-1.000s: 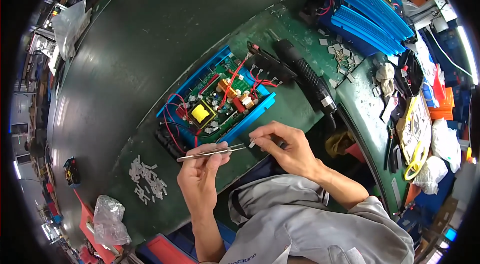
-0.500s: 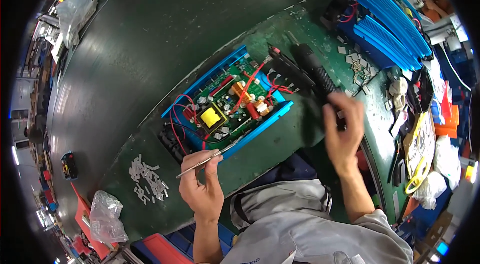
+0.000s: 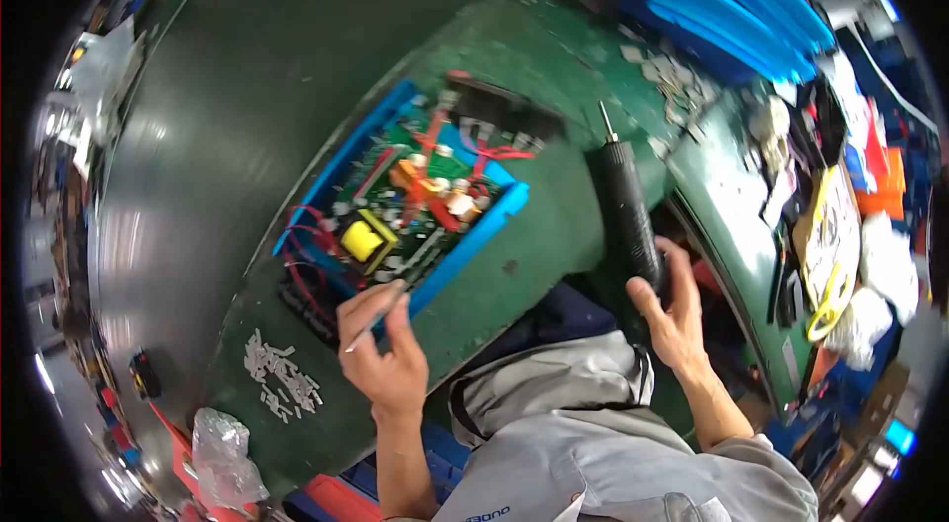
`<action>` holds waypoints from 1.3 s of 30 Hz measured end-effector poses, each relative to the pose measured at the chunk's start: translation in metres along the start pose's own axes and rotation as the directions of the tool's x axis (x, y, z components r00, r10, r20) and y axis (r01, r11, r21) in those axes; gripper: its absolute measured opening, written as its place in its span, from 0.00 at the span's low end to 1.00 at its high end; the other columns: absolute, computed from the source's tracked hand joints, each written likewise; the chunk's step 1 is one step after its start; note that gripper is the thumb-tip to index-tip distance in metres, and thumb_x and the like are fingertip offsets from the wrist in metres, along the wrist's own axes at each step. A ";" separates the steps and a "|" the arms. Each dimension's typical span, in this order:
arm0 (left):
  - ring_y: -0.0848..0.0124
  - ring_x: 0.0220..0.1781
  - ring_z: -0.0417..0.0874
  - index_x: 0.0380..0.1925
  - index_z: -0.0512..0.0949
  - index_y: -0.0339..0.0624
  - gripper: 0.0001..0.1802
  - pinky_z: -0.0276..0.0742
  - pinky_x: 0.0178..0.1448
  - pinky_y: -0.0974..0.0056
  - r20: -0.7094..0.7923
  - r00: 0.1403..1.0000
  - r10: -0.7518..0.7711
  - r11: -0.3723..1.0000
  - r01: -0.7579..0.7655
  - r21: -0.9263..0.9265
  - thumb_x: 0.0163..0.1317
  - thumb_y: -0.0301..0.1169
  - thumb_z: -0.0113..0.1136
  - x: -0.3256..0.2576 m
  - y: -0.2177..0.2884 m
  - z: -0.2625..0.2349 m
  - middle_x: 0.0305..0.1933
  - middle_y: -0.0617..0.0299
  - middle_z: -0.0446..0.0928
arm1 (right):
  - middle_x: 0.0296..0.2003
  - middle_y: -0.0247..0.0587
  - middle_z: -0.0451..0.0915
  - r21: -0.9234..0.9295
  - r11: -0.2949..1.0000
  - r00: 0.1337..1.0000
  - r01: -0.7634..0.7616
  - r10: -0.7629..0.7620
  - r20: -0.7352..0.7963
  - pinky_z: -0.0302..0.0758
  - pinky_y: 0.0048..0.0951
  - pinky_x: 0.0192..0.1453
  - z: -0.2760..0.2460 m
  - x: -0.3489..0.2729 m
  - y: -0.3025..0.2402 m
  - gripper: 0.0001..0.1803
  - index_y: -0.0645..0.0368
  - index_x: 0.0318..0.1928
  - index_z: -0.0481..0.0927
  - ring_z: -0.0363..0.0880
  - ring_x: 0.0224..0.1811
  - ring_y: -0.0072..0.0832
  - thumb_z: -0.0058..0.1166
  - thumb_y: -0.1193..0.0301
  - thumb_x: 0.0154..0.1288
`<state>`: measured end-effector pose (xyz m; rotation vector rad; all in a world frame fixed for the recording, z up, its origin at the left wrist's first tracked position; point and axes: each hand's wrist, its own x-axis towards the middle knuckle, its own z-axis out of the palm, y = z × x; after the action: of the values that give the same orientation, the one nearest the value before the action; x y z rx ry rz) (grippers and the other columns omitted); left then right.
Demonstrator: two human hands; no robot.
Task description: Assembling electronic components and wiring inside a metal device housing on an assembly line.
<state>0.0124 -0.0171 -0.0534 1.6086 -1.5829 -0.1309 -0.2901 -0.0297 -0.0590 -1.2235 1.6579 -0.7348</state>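
My left hand (image 3: 384, 349) pinches a pair of metal tweezers (image 3: 370, 328) at the near-left edge of the blue metal housing (image 3: 465, 250). Inside that housing lies a green circuit board with a yellow transformer (image 3: 362, 240) and red wires. Off to the right, my right hand (image 3: 680, 309) is closed around the rear end of a black electric screwdriver (image 3: 627, 201), whose thin bit points away from me. A black end panel (image 3: 509, 112) hangs on red wires at the housing's far right end; another black panel (image 3: 308, 300) is at the near left. Motion blurs the housing.
Small pale pieces (image 3: 280, 374) lie in a pile on the green bench at the left, near a clear plastic bag (image 3: 225, 458). More blue housings (image 3: 732, 13) are stacked at the far right, with scattered metal bits (image 3: 677, 82) before them. Yellow-handled scissors (image 3: 828, 314) lie on the right.
My right hand has closed on the electric screwdriver and brought it nearer me, off the black panel. My left hand still pinches the tweezers. The whole view has shifted.
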 end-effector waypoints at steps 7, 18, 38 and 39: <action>0.60 0.40 0.84 0.42 0.75 0.28 0.04 0.82 0.47 0.61 -0.038 0.998 -0.055 0.989 0.060 0.133 0.71 0.19 0.57 -0.003 -0.007 0.003 0.43 0.49 0.81 | 0.30 0.38 0.76 0.066 0.992 0.866 -0.109 0.062 0.496 0.73 0.31 0.34 0.007 -0.036 0.037 0.26 0.62 0.53 0.73 0.75 0.30 0.24 0.68 0.72 0.54; 0.68 0.41 0.86 0.46 0.77 0.26 0.10 0.82 0.48 0.67 -0.105 0.990 -0.097 0.985 0.110 0.131 0.73 0.26 0.59 -0.008 -0.010 0.009 0.42 0.51 0.84 | 0.38 0.61 0.81 0.167 0.980 0.792 0.105 -0.184 0.582 0.80 0.46 0.45 0.046 -0.046 0.036 0.34 0.69 0.62 0.67 0.83 0.40 0.55 0.60 0.75 0.53; 0.64 0.43 0.84 0.46 0.76 0.29 0.06 0.83 0.47 0.65 -0.051 0.993 -0.110 0.991 0.113 0.075 0.71 0.19 0.56 -0.013 -0.014 0.007 0.44 0.50 0.80 | 0.31 0.31 0.80 0.287 0.722 0.429 -0.629 0.014 0.903 0.71 0.27 0.43 0.048 -0.027 0.047 0.39 0.59 0.58 0.78 0.75 0.36 0.20 0.24 0.40 0.81; 0.63 0.43 0.83 0.45 0.76 0.29 0.05 0.82 0.47 0.64 -0.050 0.990 -0.134 0.991 0.135 0.012 0.71 0.19 0.57 -0.015 -0.010 0.009 0.44 0.51 0.80 | 0.34 0.37 0.82 0.237 0.796 0.492 -0.556 0.085 0.867 0.73 0.31 0.48 0.045 -0.031 0.044 0.34 0.62 0.61 0.75 0.77 0.39 0.25 0.27 0.46 0.83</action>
<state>0.0119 -0.0099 -0.0724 1.7179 -1.4409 -0.1504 -0.2637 0.0162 -0.1045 -0.6302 0.7583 -0.2013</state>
